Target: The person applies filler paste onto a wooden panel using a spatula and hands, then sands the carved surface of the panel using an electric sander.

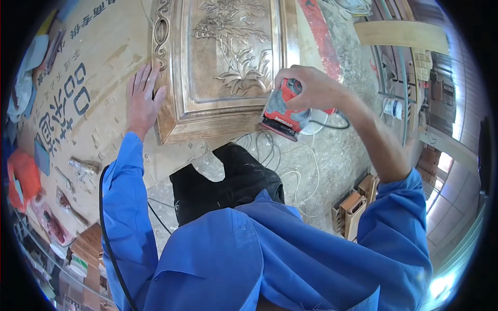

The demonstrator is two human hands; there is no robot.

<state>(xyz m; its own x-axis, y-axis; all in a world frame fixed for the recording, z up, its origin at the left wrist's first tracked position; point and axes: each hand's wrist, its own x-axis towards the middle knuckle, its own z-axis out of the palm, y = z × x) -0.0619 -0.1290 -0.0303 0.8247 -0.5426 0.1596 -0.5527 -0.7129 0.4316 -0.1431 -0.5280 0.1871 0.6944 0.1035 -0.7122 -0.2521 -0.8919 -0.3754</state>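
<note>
Evidently the sanding is under way rather than finished, to judge by the sander (288,111) at the lower right corner of the wooden panel (223,62). The panel is already joined and carved, so the shaping looks done; what seems to be left is smoothing, at least around the frame. How much has been sanded cannot be told, nor whether the sander is running or its pad actually meets the wood.

The right hand (314,90) is curled firmly over the top of the sander, fingers on 1 side and thumb on the other. The left hand (142,96) lies flat and mostly extended along the panel's left edge, gripping nothing — perhaps steadying it.

The panel lies face up in front of the person, on a tan board (104,52) printed with black characters, its right side near the grey floor (332,150). It is brown and has a slight sheen, with flowers and leaves (238,72) raised in the middle and ridged moulding around them. Pierced scrollwork (162,28) runs down the left side. The bottom rail (207,128) looks paler and blotchy, with lighter patches — that could be worn finish or just the light. The panel's top end is out of view.
</note>
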